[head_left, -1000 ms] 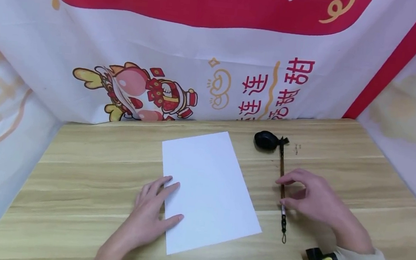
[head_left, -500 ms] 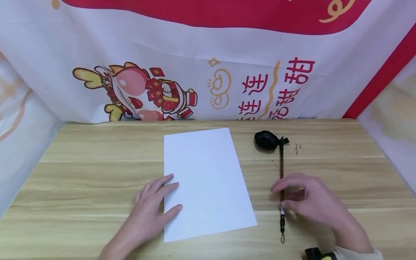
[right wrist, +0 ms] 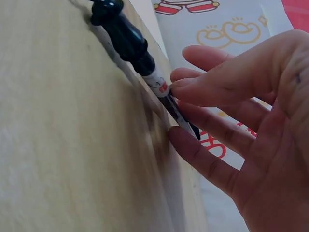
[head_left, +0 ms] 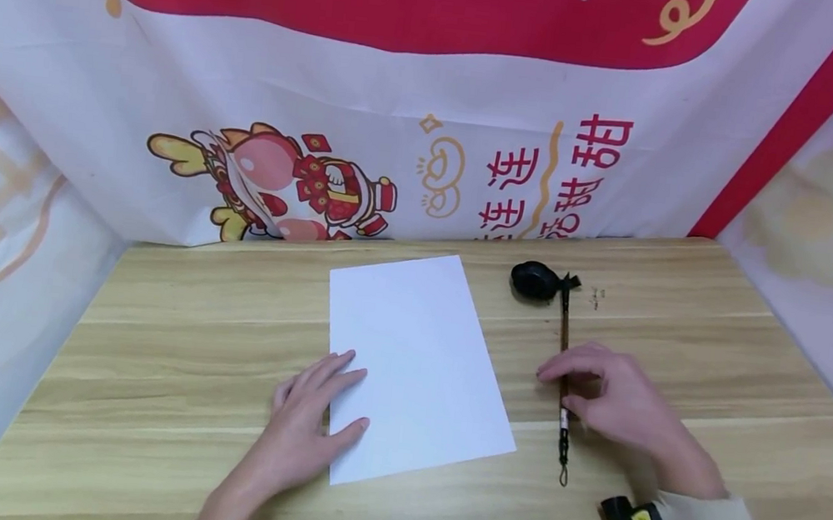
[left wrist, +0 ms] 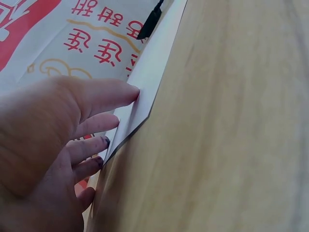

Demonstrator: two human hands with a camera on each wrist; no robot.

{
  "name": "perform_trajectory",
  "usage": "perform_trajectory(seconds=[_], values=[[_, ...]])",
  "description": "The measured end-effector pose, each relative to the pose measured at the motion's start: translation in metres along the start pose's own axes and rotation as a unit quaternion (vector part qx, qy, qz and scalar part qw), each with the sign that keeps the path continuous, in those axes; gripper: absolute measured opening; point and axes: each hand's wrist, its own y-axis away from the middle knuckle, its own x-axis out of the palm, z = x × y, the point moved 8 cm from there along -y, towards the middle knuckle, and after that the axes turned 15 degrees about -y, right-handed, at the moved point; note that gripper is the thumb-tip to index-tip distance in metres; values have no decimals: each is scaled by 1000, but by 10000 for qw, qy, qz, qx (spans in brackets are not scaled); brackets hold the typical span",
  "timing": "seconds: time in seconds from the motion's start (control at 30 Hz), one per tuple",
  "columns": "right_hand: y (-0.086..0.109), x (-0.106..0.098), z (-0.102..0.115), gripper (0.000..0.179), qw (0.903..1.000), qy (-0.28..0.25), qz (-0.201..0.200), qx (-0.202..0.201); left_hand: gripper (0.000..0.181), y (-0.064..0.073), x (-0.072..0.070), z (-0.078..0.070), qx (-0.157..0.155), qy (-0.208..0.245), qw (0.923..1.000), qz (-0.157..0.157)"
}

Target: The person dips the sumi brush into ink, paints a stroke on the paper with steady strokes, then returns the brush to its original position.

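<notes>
A blank white sheet of paper [head_left: 418, 361] lies on the wooden table. My left hand [head_left: 303, 425] rests across its left edge, fingers spread and fairly straight, thumb and fingertips over the paper. Dark smudges mark two of its fingers [left wrist: 100, 143] in the left wrist view. To the right of the sheet, my right hand [head_left: 617, 397] holds a brown-handled writing brush [head_left: 564, 333] between thumb and fingers, low over the table. The brush's looped tail end [right wrist: 120, 29] points toward me; its tip end lies beside a small black rounded dish [head_left: 535, 281].
A printed white and red cloth [head_left: 433, 86] hangs right behind the table's back edge. Small dark marks [head_left: 597, 297] show on the wood right of the brush tip. A black strap piece with a yellow label [head_left: 633, 515] sits at my right sleeve.
The paper has slid slightly away from me and turned a little under my left hand. My right hand has shifted slightly left, and the brush's tail end has moved left with it.
</notes>
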Motion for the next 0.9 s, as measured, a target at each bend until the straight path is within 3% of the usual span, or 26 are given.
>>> perform_trajectory(seconds=[0.9], values=[[-2, 7, -10, 44, 9993, 97, -88, 355, 56, 0, 1, -2, 23, -90, 9999, -42]])
